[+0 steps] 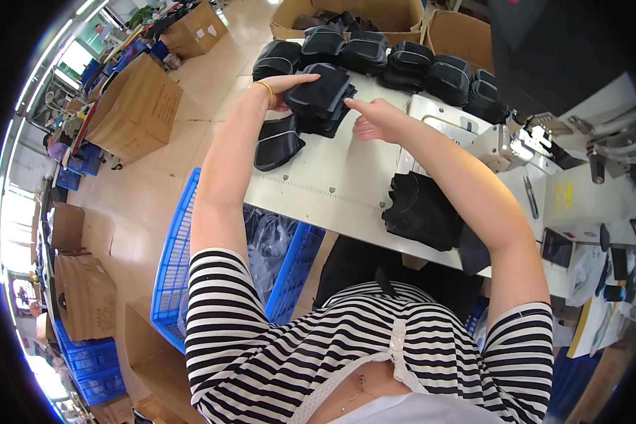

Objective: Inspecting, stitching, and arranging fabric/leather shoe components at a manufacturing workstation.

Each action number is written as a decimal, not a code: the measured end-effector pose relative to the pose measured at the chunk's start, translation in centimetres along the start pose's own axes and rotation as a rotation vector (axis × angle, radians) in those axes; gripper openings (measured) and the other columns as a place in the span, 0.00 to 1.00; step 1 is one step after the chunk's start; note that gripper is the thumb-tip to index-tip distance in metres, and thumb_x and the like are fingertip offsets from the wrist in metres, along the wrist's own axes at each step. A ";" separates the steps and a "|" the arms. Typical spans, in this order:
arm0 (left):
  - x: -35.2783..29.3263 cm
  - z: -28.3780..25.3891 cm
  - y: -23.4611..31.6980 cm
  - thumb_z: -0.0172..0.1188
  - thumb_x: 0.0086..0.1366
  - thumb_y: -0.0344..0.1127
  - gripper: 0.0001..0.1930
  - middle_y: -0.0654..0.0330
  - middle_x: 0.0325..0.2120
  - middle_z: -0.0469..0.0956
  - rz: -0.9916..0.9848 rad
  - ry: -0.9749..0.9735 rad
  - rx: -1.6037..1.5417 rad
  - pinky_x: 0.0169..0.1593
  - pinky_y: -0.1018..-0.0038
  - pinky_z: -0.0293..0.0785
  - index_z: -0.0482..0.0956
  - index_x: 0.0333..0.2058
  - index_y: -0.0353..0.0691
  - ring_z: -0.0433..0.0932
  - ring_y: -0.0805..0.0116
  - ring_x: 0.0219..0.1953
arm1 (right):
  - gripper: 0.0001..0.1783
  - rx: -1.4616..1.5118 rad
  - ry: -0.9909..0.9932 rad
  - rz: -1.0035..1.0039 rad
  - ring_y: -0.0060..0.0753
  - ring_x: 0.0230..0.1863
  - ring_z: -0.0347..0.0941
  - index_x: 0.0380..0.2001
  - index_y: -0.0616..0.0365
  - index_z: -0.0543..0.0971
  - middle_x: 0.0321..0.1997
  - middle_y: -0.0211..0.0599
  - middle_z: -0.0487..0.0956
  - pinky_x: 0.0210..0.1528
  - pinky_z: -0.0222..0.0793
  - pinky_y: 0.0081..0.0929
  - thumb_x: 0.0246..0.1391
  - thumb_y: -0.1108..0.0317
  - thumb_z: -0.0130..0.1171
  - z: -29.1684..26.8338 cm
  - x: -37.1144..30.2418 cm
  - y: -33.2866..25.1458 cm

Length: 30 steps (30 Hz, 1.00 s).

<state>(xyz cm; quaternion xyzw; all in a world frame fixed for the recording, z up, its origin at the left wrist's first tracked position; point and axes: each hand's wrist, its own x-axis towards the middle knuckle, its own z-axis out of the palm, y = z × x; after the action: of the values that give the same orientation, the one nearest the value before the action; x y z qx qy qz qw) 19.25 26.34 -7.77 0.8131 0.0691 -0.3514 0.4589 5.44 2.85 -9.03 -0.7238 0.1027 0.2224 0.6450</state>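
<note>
My left hand point(284, 90) grips a loose stack of black fabric pieces point(321, 93) near the far left part of the white sewing table point(318, 191). Its thumb lies on top, and the other fingers are mostly hidden at the stack's left side. On the right of the stack, my right hand point(379, 119) has its thumb side reaching to the stack's edge and its other fingers loosely bent, with nothing visible in it. Another black fabric bundle point(278, 143) lies just nearer to me. Several tied black bundles point(366, 51) line the table's far edge.
A sewing machine point(505, 145) stands at the right, with tweezers point(531, 196) beside it. Dark fabric pieces point(420, 212) lie by the near edge. A blue basket point(184, 261) with plastic-wrapped contents is below left. Cardboard boxes point(138, 109) stand on the floor and behind the table.
</note>
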 end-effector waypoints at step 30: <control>-11.0 10.8 -1.8 0.76 0.38 0.35 0.41 0.54 0.49 0.76 1.392 0.823 0.359 0.58 0.64 0.68 0.69 0.54 0.38 0.72 0.53 0.55 | 0.41 0.516 -0.076 -0.038 0.41 0.55 0.72 0.59 0.56 0.70 0.58 0.40 0.73 0.58 0.67 0.50 0.58 0.31 0.46 -4.9 -2.0 -0.6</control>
<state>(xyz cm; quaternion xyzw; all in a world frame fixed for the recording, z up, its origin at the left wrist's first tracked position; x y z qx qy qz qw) 4.78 21.05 -5.64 0.7946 -0.3446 0.3331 0.3727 4.87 -2.18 -7.26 -0.5283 0.1181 0.2034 0.8158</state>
